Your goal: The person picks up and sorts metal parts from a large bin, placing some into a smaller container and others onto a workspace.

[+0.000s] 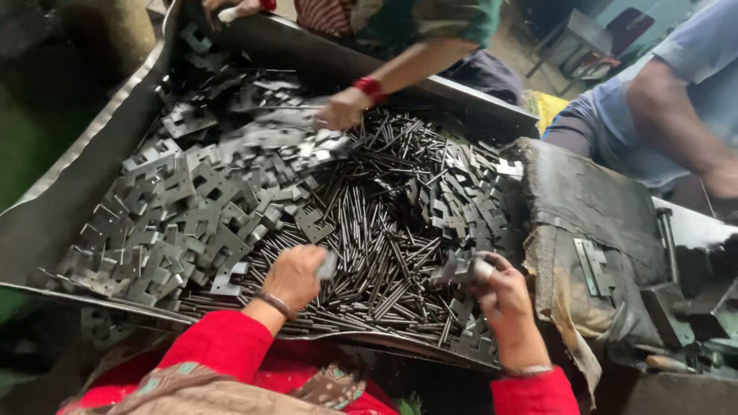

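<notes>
Sorting flat metal pieces over a tray (77,192) of pins.
Left hand (294,277) pinching 1 grey plate (327,267); right hand (503,296) clamped on notched steel pieces (455,270), above thin dark pins (384,230).

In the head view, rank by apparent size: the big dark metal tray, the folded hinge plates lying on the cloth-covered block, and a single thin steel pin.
1. Dark metal tray
2. Folded hinge plates on the cloth-covered block
3. Single thin steel pin

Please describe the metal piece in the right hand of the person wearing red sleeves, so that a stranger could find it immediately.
Start at the big metal tray. At its near edge, the right hand pinches a small grey stamped plate, raised above the loose pins.
</notes>
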